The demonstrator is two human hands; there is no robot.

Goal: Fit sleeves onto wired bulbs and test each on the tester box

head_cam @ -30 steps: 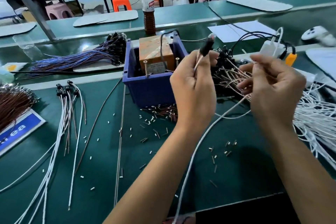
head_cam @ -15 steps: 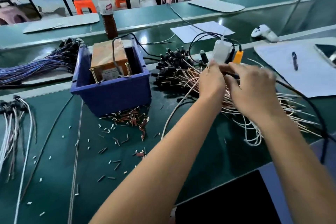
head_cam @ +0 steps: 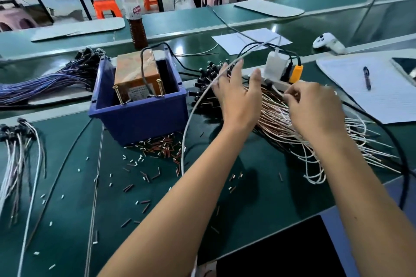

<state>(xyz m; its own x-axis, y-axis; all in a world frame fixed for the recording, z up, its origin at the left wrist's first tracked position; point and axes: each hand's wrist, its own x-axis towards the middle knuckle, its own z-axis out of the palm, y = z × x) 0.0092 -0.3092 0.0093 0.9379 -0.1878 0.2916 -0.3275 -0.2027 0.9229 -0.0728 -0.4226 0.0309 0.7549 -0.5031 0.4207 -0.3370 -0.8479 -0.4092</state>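
Head view: beside the blue bin (head_cam: pixel 144 117), left hand (head_cam: pixel 236 96) spreads open over the wired bulbs (head_cam: pixel 276 119); right hand (head_cam: pixel 313 105) pinches a white wire (head_cam: pixel 278 92).

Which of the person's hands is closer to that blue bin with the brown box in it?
Left. The left hand hovers open just to the right of the blue bin, over the black-tipped wires. The right hand is farther right, pinching a thin wire near the white plug block.

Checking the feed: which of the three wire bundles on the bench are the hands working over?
The bundle of pinkish-white wires with black bulb ends, right of the blue bin. The left hand and right hand are over it; the purple bundle and white-wire bundle lie far left, untouched.
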